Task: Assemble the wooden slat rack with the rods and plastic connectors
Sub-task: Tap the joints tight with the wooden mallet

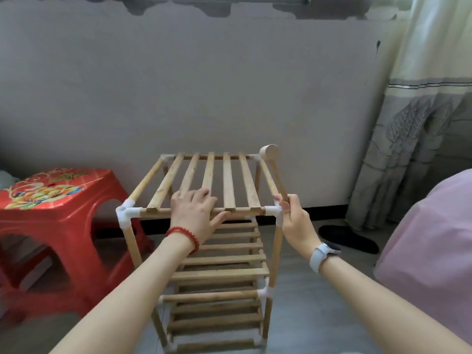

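Note:
The wooden slat rack (224, 180) stands upright on the floor in front of me, with several slatted tiers joined by rods and white plastic connectors (126, 212). My left hand (196, 213) lies flat on the top tier, fingers spread over the slats and thumb along the front rod. My right hand (293, 221) grips the handle of a small wooden mallet (269, 150) beside the front right corner connector (274, 212). The mallet's head is raised above the far right corner of the top tier.
A red plastic stool (51, 200) stands close to the rack's left. A grey wall runs behind. A curtain (421, 149) hangs at the right, a black insole (347, 238) lies on the floor below it, and pink fabric (434, 238) fills the right edge.

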